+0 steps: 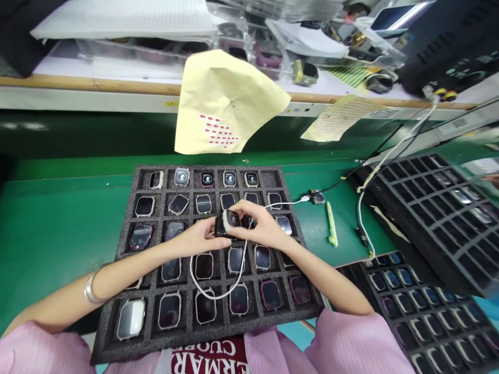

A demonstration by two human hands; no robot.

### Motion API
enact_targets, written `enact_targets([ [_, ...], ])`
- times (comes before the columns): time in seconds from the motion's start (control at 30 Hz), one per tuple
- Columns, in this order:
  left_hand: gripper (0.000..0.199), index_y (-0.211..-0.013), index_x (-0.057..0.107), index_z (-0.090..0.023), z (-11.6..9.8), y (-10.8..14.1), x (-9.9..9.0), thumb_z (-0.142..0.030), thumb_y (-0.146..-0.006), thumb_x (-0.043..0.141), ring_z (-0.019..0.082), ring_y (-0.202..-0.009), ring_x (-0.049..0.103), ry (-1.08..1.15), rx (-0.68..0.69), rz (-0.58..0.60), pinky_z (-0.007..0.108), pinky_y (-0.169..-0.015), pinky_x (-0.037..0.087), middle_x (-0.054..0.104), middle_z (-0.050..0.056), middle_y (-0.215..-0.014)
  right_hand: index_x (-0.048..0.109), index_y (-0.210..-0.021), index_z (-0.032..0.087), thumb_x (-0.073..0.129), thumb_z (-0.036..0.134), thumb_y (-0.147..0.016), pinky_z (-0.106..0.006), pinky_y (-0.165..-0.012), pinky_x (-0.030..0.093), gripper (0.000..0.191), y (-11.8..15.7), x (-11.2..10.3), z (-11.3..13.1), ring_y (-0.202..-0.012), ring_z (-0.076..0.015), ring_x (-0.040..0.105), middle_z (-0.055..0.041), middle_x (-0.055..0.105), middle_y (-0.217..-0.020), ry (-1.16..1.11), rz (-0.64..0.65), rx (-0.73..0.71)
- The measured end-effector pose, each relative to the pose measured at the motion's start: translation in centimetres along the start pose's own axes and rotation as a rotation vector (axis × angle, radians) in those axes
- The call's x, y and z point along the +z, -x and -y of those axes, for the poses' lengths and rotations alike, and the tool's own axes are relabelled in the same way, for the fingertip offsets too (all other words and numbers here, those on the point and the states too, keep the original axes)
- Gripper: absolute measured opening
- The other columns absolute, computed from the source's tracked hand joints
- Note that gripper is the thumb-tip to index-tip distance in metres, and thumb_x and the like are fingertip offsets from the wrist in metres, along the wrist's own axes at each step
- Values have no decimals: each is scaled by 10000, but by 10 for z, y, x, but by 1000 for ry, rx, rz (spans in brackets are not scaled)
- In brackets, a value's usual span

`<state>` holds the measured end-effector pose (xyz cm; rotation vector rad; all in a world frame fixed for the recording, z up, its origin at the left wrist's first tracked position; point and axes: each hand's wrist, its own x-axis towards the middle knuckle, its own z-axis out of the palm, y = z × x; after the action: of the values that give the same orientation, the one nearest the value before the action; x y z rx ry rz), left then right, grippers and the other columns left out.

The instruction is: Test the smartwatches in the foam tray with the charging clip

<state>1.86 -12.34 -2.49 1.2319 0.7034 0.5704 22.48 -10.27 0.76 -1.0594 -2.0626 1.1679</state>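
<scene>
My right hand (pixel 259 224) pinches a smartwatch case (pixel 231 221) with a pale rim, its round sensor back facing up. Close against it, my left hand (pixel 206 235) grips a dark rounded object (pixel 220 227), mostly hidden by the fingers. A white cable (pixel 212 297) loops below both hands, rising toward each; its end at the left hand is hidden. Under the hands lies a dark grey foam tray (pixel 113 343) with rows of smartwatches in its compartments. Several in the back row, such as a lit smartwatch (pixel 230 178), show a watch face.
The cable runs right to a small adapter (pixel 316 197) beside a green pen (pixel 331 224). Farther right are a stacked black tray (pixel 440 208) and another tray of watches (pixel 429 311). Yellow paper (pixel 218 98) hangs from a shelf (pixel 117 84) crowded with plastic trays.
</scene>
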Motion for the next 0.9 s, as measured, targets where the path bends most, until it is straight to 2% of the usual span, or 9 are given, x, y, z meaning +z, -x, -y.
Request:
enact_targets([
  [0.1,389,-864,527,-143,-7,0,1,-492,-760,664,125,-657,494,28,-64,5,255,-640,433,556,6,-726,640,-978,137,665,468,-802,-332,-725,513,376,-9,-41,-23,-777,-195,622,-62,654,-864,-125,-154,194],
  [0.2,339,-807,506,-160,-11,2,4,-459,-772,662,93,-576,430,6,-114,-26,220,-539,378,533,-19,-688,649,-1021,122,612,512,-833,-344,-709,507,434,-16,-87,-53,-775,-213,617,-86,650,-873,166,-321,179],
  [0.33,281,-796,506,-164,-9,1,6,-401,-791,655,86,-564,420,-16,-153,-43,213,-517,350,537,-26,-679,661,-1113,151,711,466,-760,-460,-869,458,476,-14,-119,-77,-959,-303,569,-117,623,-984,443,-257,111],
  [0.4,262,-821,515,-162,-9,1,7,-372,-787,667,91,-606,448,2,-137,-46,214,-551,367,540,-24,-700,616,-1203,156,720,418,-763,-480,-925,424,523,-8,-121,-75,-1026,-324,541,-133,590,-1065,509,-219,79],
  [0.47,276,-868,524,-157,-11,3,9,-361,-775,685,93,-637,458,29,-150,-47,208,-552,355,548,-14,-739,586,-1224,138,638,378,-845,-441,-892,449,451,1,-117,-68,-1009,-308,553,-144,566,-1084,618,-224,47],
  [0.57,313,-914,515,-149,-20,10,13,-413,-810,646,54,-534,361,90,-288,32,192,-459,231,557,0,-772,634,-1030,129,477,314,-952,-375,-783,478,255,22,-104,-56,-872,-267,596,-123,584,-954,755,-202,46],
  [0.7,305,-883,498,-156,-39,23,21,-437,-840,610,32,-480,268,140,-413,185,201,-436,157,561,-5,-772,626,-901,149,382,281,-993,-363,-712,460,293,58,-88,-49,-769,-254,602,-108,619,-857,833,-140,27],
  [0.8,299,-890,501,-161,-47,24,30,-429,-831,619,43,-501,307,106,-457,221,205,-442,178,558,-11,-761,615,-1021,172,401,301,-996,-330,-670,458,251,79,-86,-46,-706,-228,613,-75,644,-813,764,-245,51],
  [0.9,289,-897,503,-159,-43,16,39,-408,-816,624,48,-508,328,68,-471,172,201,-444,189,556,-14,-753,570,-1198,172,466,315,-974,-301,-597,447,285,79,-89,-43,-621,-210,607,-43,632,-749,782,-190,122],
])
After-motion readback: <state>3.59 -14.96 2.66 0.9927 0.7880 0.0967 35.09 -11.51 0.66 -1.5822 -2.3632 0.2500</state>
